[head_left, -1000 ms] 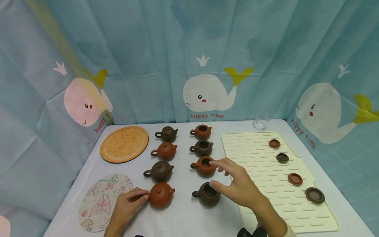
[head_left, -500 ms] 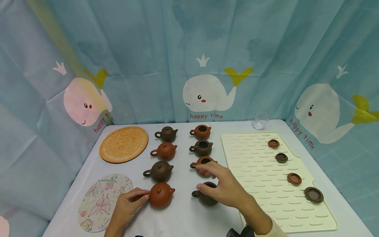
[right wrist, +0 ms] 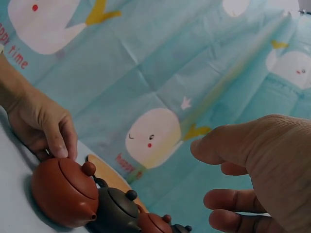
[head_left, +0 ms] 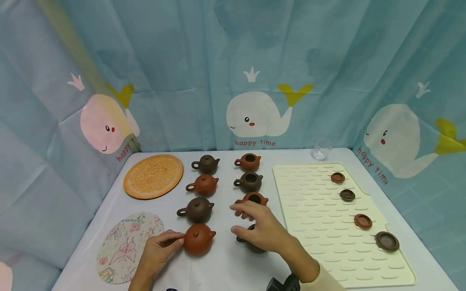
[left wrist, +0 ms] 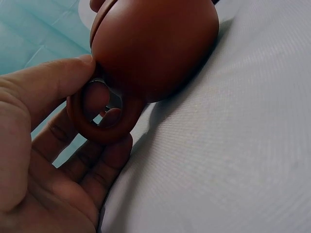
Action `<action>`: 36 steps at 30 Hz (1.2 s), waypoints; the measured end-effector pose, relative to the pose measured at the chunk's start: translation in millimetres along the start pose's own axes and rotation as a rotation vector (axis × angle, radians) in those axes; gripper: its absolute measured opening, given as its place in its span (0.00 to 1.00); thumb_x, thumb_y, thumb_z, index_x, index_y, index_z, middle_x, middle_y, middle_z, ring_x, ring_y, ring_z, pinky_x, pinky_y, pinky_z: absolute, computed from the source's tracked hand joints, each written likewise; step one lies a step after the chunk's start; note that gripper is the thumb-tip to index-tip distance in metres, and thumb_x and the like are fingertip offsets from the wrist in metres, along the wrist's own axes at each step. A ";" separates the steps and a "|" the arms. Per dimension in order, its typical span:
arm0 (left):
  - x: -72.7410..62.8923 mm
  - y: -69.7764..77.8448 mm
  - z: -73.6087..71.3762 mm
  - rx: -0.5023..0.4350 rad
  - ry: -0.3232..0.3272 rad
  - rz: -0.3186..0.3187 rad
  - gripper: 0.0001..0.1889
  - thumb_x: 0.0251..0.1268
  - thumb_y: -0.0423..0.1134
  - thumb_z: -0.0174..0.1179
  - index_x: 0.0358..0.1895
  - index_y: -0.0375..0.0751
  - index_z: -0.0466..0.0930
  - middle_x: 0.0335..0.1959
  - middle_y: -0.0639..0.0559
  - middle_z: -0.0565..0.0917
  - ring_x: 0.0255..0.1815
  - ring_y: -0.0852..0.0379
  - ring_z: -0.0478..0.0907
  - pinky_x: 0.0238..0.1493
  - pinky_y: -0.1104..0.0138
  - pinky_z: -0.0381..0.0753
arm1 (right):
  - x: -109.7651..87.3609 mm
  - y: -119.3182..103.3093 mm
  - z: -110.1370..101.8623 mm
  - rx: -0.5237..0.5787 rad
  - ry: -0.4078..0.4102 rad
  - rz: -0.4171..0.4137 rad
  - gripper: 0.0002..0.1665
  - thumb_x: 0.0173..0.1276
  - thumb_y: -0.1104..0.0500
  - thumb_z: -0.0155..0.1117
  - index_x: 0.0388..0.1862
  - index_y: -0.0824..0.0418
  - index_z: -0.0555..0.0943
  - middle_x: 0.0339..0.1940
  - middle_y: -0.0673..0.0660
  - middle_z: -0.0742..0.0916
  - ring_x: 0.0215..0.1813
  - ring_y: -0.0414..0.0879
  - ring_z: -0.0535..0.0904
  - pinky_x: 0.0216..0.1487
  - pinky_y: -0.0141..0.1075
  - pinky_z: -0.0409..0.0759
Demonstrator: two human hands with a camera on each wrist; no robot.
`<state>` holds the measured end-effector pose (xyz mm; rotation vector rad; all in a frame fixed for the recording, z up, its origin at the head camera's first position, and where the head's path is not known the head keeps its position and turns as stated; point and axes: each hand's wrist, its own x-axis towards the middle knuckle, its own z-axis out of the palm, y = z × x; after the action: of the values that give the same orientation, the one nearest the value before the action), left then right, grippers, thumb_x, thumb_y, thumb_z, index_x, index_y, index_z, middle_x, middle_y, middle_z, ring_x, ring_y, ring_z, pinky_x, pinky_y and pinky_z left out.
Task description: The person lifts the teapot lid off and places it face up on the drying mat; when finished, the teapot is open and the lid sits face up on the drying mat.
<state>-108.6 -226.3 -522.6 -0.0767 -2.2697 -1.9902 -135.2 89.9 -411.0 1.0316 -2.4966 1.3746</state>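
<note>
My left hand [head_left: 156,252] pinches the handle [left wrist: 109,135] of a lidded reddish-brown teapot [head_left: 199,242] at the front of the left row; the pot stands on the white cloth. In the left wrist view the thumb presses the top of the handle, fingers beneath. My right hand [head_left: 263,230], thumb and fingers spread and holding nothing, hovers over the front of the right row. It partly covers a dark lidless teapot [head_left: 255,248] and the lower part of a reddish lidless teapot [head_left: 263,199]. The right wrist view shows its fingers [right wrist: 233,199] apart from the lidded pot.
Behind the held pot stand lidded teapots: dark [head_left: 198,210], reddish [head_left: 204,185] and dark [head_left: 206,164]. Farther back on the right are two lidless ones. Several lids lie on a cream mat [head_left: 309,202]. A glass [head_left: 321,149], a round orange mat [head_left: 153,176] and a floral mat [head_left: 127,246] lie around.
My right hand has moved left across the lidless teapots, toward the lidded row. The left hand has stayed at the handle of the reddish-brown teapot.
</note>
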 end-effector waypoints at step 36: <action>-0.8 1.7 -0.4 0.043 0.002 -0.029 0.07 0.56 0.28 0.69 0.39 0.32 0.87 0.34 0.42 0.84 0.38 0.49 0.81 0.43 0.69 0.79 | 38.5 8.7 76.0 -0.043 -0.229 -0.042 0.23 0.61 0.59 0.70 0.55 0.57 0.80 0.33 0.44 0.81 0.37 0.36 0.76 0.37 0.23 0.72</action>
<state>-107.6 -226.5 -521.0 -0.0383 -2.3240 -1.9539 -153.5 14.0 -446.2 1.2909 -2.6310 1.2489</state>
